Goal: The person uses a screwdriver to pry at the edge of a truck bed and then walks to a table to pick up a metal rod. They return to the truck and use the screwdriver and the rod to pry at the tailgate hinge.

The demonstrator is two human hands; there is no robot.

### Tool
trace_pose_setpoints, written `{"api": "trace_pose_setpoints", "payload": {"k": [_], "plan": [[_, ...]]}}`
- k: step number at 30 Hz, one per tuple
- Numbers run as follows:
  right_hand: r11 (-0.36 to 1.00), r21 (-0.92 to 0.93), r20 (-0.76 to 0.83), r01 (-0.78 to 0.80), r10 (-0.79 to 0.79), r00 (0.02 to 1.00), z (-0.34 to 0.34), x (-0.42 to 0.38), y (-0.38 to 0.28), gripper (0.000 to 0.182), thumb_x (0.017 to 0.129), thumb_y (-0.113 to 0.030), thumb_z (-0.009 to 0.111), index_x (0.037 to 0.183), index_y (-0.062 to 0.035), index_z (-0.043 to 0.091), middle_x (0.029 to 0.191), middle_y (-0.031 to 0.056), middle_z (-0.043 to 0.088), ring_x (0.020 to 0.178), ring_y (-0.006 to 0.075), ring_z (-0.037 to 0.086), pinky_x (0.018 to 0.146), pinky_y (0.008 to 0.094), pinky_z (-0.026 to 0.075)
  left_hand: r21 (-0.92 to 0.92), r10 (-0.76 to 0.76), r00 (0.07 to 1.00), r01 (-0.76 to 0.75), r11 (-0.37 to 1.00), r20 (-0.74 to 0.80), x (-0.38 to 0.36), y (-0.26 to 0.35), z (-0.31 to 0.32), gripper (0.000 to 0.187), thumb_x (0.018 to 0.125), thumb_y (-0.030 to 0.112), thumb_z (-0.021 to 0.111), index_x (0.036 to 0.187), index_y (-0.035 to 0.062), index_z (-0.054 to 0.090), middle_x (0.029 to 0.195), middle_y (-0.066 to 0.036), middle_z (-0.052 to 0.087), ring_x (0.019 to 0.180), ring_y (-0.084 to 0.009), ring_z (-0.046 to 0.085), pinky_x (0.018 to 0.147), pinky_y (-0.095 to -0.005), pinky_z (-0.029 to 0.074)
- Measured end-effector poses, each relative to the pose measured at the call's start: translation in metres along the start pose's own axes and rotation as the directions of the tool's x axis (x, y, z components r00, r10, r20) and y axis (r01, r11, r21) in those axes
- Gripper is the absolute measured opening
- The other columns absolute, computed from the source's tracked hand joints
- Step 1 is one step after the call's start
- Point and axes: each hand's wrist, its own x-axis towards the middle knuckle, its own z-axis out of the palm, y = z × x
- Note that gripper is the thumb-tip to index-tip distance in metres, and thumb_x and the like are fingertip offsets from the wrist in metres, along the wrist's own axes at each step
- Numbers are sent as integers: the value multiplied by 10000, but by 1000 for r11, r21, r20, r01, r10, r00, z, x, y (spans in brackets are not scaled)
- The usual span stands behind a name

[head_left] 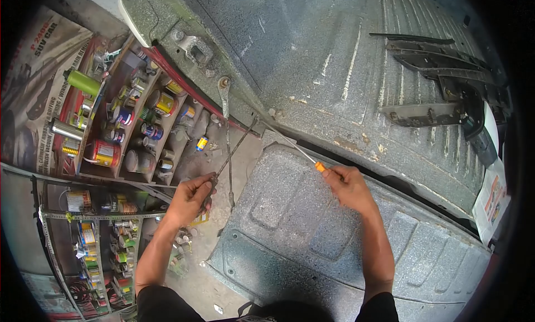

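Note:
My left hand (194,198) is closed round the dark handle of a long thin tool (236,147), whose shaft slants up and right toward the corner of the grey speckled truck bed (312,71). An orange-handled screwdriver (320,166) is gripped in my right hand (350,189). Its shaft points up and left, and its tip lies near the same corner, close to the other tool's end. Exact contact of the tips is too small to tell. Below the screwdriver is the lowered speckled tailgate (301,210). A rod-like stay (227,143) hangs from the side panel, left of the corner.
Wooden shelves (134,127) with several paint cans stand at the left, above a lower rack (106,216). Black plastic trim pieces (440,71) lie on the bed at the right. Newspaper (493,202) hangs by the bed's right edge. A printed banner (42,88) is at upper left.

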Motion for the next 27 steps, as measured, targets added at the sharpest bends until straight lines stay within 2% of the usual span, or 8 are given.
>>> {"api": "trace_pose_setpoints", "payload": {"k": [6, 10, 14, 17, 19, 22, 23, 27], "plan": [[991, 114, 178, -66, 45, 983, -40, 32, 2, 419, 976, -386, 679, 1108, 12, 690, 641, -8, 564, 453, 74, 492, 404, 251, 381, -27, 41, 998, -42, 999, -37, 0, -9, 5, 385, 1060, 162, 547, 1384, -44, 569, 932, -60, 664, 602, -66, 559, 496, -229, 443], [981, 162, 181, -110, 80, 980, -48, 39, -2, 373, 989, -361, 659, 1072, 2, 686, 646, -1, 573, 443, 75, 492, 400, 258, 376, 13, 63, 996, -62, 998, -66, 1, -14, 11, 392, 1055, 167, 558, 1381, -50, 569, 930, -62, 663, 599, -69, 559, 496, -235, 447], [993, 57, 175, -108, 96, 980, -36, 23, -20, 339, 998, -335, 645, 1053, -3, 684, 648, 10, 577, 442, 81, 499, 399, 267, 383, 148, 108, 990, -94, 984, -93, 2, -21, 13, 393, 1053, 175, 563, 1372, -55, 575, 926, -62, 665, 595, -71, 560, 495, -237, 447], [996, 14, 142, -82, 80, 987, -28, 14, -28, 332, 1001, -322, 643, 1068, -1, 687, 646, 17, 577, 442, 84, 502, 399, 273, 390, 21, 37, 998, -36, 999, -50, 4, -13, 6, 383, 1056, 179, 558, 1359, -54, 585, 915, -60, 668, 592, -70, 562, 490, -236, 442], [996, -19, 119, -82, 83, 989, -25, 14, -27, 335, 1000, -316, 645, 1084, 5, 691, 645, 20, 577, 439, 86, 501, 401, 273, 395, 21, 32, 999, -32, 999, -31, 4, -10, 3, 381, 1058, 181, 553, 1359, -50, 587, 912, -59, 669, 590, -71, 563, 493, -237, 442], [998, -53, 166, -39, 48, 985, -42, 31, -18, 339, 993, -304, 654, 1113, 10, 700, 638, 16, 576, 442, 83, 505, 402, 268, 398, 51, 41, 999, -40, 998, -25, 4, -9, 4, 367, 1059, 175, 546, 1354, -38, 598, 908, -55, 667, 584, -70, 561, 494, -239, 439], [998, -32, 162, -46, 51, 985, -47, 38, -16, 348, 986, -318, 675, 1113, 6, 689, 621, 10, 566, 397, 61, 461, 357, 234, 346, 67, 47, 999, -45, 997, -27, 5, -9, 4, 365, 1058, 174, 547, 1351, -36, 601, 908, -54, 666, 582, -69, 560, 495, -240, 439], [997, -73, 206, -17, 32, 978, -64, 57, -15, 344, 988, -299, 666, 1108, 24, 683, 621, 19, 569, 395, 60, 459, 351, 223, 337, 64, 45, 998, -43, 997, -37, 5, -10, 4, 356, 1044, 161, 578, 1339, -36, 612, 900, -48, 658, 579, -67, 554, 499, -244, 435]]}}
